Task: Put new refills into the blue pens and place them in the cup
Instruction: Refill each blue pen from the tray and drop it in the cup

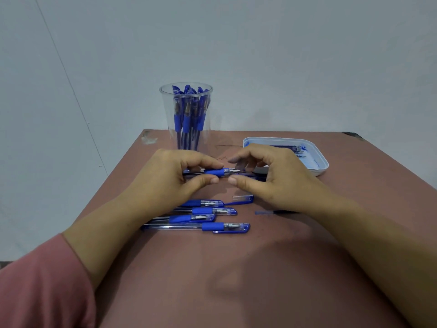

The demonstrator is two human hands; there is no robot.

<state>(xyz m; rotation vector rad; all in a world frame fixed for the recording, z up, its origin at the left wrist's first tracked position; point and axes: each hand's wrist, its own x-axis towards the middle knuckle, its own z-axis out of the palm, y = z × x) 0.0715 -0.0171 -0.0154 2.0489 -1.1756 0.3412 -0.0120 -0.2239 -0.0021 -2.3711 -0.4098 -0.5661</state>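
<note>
My left hand (175, 178) pinches a blue pen (216, 172) by its rubber grip, holding it level above the table, with the bare metal tip pointing right. My right hand (274, 178) curls around the tip; its thumb and forefinger sit just apart from it. A dark blue piece (256, 177) shows under its fingers, and I cannot tell if it is held. Behind stands a clear cup (186, 136) with several blue pens in it. At the right, a white tray (318, 159) holds refills (289, 147).
Several capped blue pens (201, 226) lie in a row near my left wrist. A loose cap (243, 199) and a single refill (272, 212) lie beside them on the brown table (236, 280). A grey wall rises behind the table's far edge.
</note>
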